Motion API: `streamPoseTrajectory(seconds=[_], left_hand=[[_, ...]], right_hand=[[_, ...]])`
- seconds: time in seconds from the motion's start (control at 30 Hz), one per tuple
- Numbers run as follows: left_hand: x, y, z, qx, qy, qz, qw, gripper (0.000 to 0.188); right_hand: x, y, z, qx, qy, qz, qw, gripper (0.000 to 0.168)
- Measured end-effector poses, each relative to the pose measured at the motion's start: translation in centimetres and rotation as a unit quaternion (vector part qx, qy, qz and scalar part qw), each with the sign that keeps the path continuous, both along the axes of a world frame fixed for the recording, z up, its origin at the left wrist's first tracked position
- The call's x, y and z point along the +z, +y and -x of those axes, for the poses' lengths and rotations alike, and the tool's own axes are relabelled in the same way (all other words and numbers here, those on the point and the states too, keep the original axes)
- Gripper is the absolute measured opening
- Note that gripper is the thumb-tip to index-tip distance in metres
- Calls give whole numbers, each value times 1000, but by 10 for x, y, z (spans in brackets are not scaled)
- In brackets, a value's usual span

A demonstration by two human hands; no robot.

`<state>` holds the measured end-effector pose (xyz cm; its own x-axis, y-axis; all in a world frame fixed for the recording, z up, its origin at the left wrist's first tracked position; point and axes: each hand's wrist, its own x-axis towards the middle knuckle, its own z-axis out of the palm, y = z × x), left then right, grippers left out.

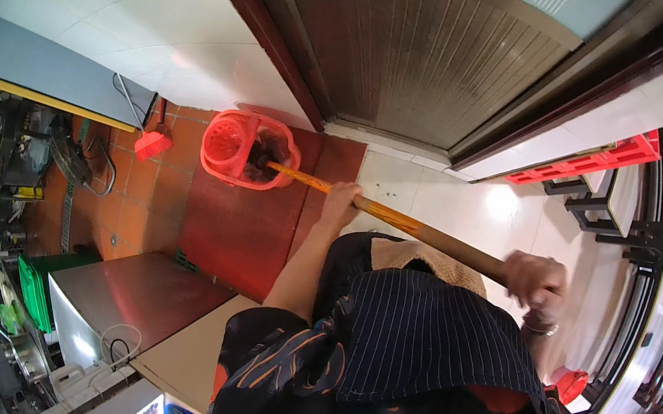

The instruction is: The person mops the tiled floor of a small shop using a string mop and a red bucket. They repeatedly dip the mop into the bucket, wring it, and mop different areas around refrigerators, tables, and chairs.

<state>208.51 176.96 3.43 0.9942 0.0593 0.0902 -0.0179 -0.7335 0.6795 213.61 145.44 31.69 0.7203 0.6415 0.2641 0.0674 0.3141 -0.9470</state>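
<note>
A wooden mop handle (420, 232) runs slantwise across the front of my body, its lower end down in a red plastic mop bucket (212, 170). My left hand (341, 204) is wrapped around the handle partway up from the bucket. Near the handle's upper end, my right hand (535, 279) grips it, slightly blurred, with a bracelet at the wrist. Dark mop strands (263, 153) show inside the bucket's open half. The other half carries a perforated wringer basket (225, 140). The bucket stands on dark red flooring (230, 223) by a white wall.
A brown ribbed door (404, 52) stands beyond the handle. A red broom (152, 144) leans left of the bucket. Metal-topped counter (124, 292) and green bin (36, 293) are at left. Stools (604, 203) and a red crate (591, 159) stand right, over pale tiles (433, 191).
</note>
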Motion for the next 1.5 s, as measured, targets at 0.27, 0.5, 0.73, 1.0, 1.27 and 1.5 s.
streamPoseTrajectory(seconds=[0.27, 0.5, 0.73, 1.0, 1.27, 1.5], left_hand=[[-49, 18, 13, 388, 29, 374, 842, 29], [-56, 12, -4, 472, 164, 782, 372, 36], [-23, -103, -24, 488, 201, 795, 301, 17], [11, -146, -10, 489, 213, 788, 308, 23], [-29, -98, -18, 443, 271, 746, 417, 17], [-64, -58, -34, 407, 335, 700, 482, 35]], right_hand=[[-5, 14, 22, 28, 78, -91, 992, 40], [40, -74, 45, 1, -23, -170, 985, 41], [5, -203, 83, -505, 34, -229, 831, 37], [-49, -301, 84, -684, 166, -177, 688, 44], [-50, -249, 58, -570, 92, -137, 805, 27], [-85, -105, 29, -468, 258, -101, 839, 23]])
